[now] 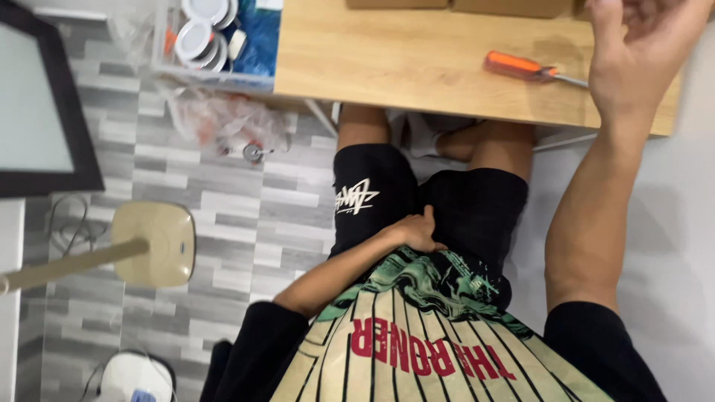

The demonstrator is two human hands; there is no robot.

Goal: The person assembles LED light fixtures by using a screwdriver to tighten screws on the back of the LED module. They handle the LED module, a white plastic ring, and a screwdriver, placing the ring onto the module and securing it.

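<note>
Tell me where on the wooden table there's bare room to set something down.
The wooden table is bare from its left edge to the orange-handled screwdriver. The right end is crowded by the right hand; cardboard boxes line the far edge.

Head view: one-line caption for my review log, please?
Seated person's right hand is raised open over a wooden table near an orange-handled screwdriver, while the left hand rests in the lap.

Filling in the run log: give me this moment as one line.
left hand: resting on lap, empty | right hand: open, raised over desk | screwdriver: untouched beside it
</note>
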